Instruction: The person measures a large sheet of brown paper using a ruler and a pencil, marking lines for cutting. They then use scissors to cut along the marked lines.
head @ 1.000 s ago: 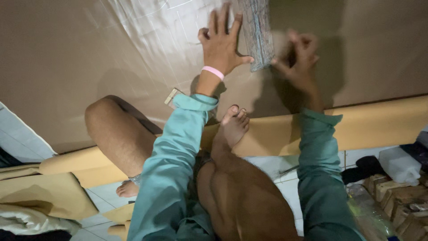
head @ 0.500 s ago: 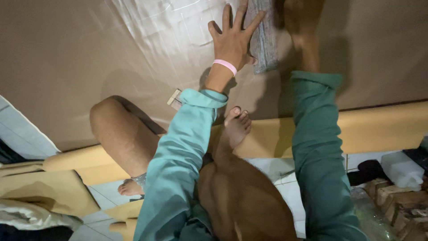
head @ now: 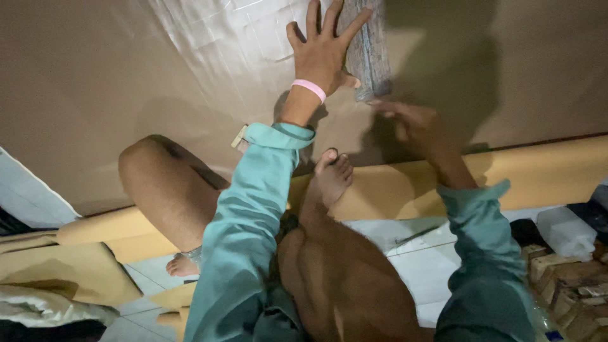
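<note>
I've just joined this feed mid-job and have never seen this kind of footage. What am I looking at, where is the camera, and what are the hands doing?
There is no machine: a person wears a camera on the head, looking down at their own arms and bare legs. They sit on a tiled floor before a large brown cardboard sheet. The left hand lies flat, fingers spread, on a long grey ruler-like strip lying on the sheet. The right hand, blurred and in shadow, hovers just below the strip's end; whether it holds anything cannot be told.

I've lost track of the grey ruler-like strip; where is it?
The grey ruler-like strip lies on the brown sheet at the head view's top centre, under the left hand's fingertips, above the right hand.
</note>
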